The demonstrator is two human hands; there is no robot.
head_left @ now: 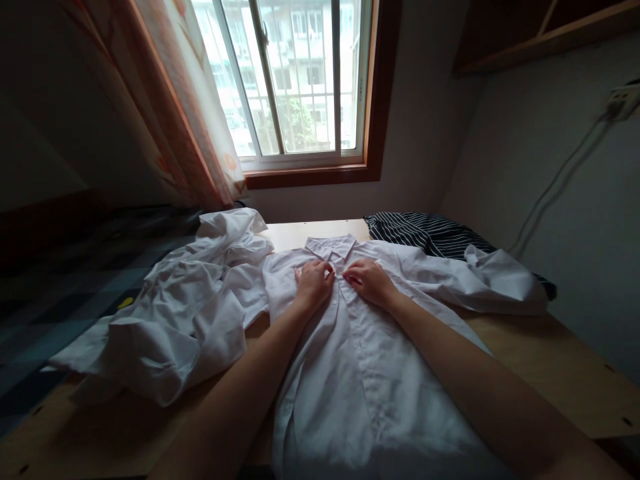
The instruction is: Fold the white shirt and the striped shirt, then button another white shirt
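A white button-up shirt (345, 373) lies face up with its collar (331, 247) toward the window and one sleeve spread to the right. Just below the collar, my left hand (315, 281) is closed, its thumb and fingertips pinching the left front edge by the buttons. My right hand (369, 281) rests opposite on the other front edge, fingers bent together at the fabric. A narrow gap separates the two hands. Below them the front hangs apart, with small buttons visible along the left edge.
Crumpled white cloth (185, 313) lies to the left, beside a dark checked cover (30, 300). Behind the right sleeve is a black-and-white striped cloth (425, 230). All rest on a wooden table (560, 360) near a window (300, 80), a curtain (170, 100) and a wall cable (550, 187).
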